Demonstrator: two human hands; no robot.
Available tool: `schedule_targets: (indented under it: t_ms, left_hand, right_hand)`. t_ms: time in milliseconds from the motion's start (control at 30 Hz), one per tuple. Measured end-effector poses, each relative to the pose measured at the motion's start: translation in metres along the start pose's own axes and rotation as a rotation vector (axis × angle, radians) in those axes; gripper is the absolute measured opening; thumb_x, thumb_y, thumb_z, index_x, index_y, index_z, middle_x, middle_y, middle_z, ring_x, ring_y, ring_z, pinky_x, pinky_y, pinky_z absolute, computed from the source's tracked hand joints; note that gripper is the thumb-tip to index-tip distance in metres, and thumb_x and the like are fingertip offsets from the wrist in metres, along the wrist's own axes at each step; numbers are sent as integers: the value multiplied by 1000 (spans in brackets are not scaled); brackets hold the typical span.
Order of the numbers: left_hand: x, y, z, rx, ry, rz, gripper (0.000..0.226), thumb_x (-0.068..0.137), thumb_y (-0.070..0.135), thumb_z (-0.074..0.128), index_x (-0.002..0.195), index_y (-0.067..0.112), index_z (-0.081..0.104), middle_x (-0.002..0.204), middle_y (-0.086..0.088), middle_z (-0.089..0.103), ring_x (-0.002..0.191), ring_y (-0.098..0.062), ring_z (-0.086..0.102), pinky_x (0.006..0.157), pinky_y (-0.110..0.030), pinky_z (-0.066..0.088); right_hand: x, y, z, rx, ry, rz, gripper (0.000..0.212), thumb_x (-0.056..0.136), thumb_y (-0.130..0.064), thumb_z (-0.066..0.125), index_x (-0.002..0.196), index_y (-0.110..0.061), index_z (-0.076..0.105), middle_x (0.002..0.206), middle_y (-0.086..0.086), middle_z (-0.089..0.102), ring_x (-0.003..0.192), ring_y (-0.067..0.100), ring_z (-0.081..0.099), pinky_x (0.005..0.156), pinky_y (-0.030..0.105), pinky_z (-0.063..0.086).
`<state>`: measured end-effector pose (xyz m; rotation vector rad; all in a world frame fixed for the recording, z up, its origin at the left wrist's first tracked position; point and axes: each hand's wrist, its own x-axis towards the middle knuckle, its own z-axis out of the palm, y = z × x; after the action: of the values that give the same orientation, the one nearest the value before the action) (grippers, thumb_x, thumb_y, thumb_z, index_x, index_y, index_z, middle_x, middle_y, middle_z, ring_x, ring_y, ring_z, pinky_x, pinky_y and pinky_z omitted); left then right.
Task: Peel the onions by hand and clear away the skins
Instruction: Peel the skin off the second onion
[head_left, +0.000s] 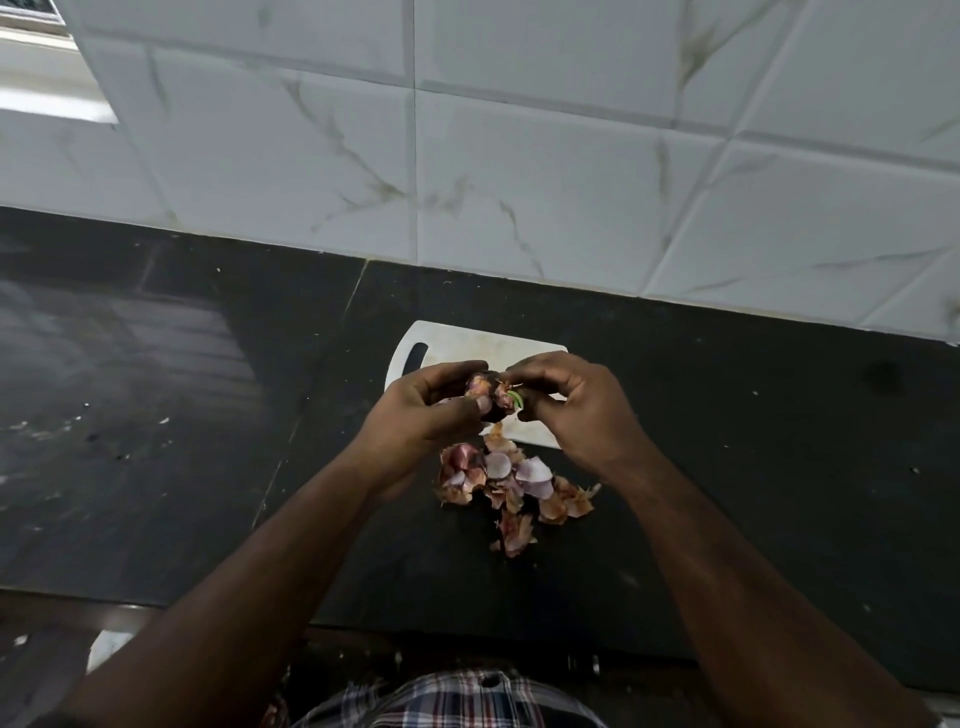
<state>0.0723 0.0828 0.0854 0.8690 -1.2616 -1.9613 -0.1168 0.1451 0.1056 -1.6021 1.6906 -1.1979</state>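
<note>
The black counter spreads under everything I'm doing, with one white cutting board lying on it at twelve o'clock from my hands. At six o'clock from them sits one loose heap of skins, papery brown and purple pieces, too many and too overlapped for me to count. That heap tells me the peeling is well along, but none of it has been cleared off the counter.

My left hand is curled round the one onion I can see, thumb pressed across its near side, holding it up above the board's near edge. My right hand, at three o'clock from the onion, pinches at its tip with bent fingers, probably on a flap of skin beside the green shoot, though my fingers hide the exact hold. Dry skin clings to this onion, so it is not finished.
</note>
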Motion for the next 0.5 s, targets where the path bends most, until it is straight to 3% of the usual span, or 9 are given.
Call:
schedule_targets:
  t_ms: [100,233,333,433,500]
  left_hand:
    - [2,-1,3,-72,-12,-31,44,87,-5,67,129,7,62,119,-17,71,104,-29,72,93,-42,58]
    - [5,-2,7,-72,-49,-41,42,85,3,67,127,5,63,113,-16,74,102,-27,73,93,-41,59]
    - [10,-3,10,-76,-58,-39,37,93,0,59,130,2,61,116,-20,71,101,-27,72,90,-40,60]
    - [15,-2,12,-95,-59,-44,32,96,-2,54,126,2,63,111,-19,72,99,-27,72,86,-38,61]
    - [18,-2,11,-110,-74,-53,29,97,-2,53,124,2,63,109,-17,72,98,-26,72,82,-36,62]
  right_hand:
    - [0,0,-3,-68,-24,-47,23,88,-5,70,104,-20,77,102,-7,70,92,11,68,78,33,60]
    - [3,-5,-8,-282,-12,-208,21,85,-1,70,97,-16,76,94,-10,68,90,3,61,75,13,49]
    - [5,-7,-5,-348,13,-226,18,85,4,65,95,-11,71,90,-10,59,83,-1,52,73,3,39]
    - [7,-9,0,-314,51,-140,18,87,3,62,97,-10,68,90,-9,57,81,2,51,73,5,40]
    - [9,-9,4,-274,60,-71,17,90,1,60,97,-13,66,91,-8,57,84,7,54,76,19,51]
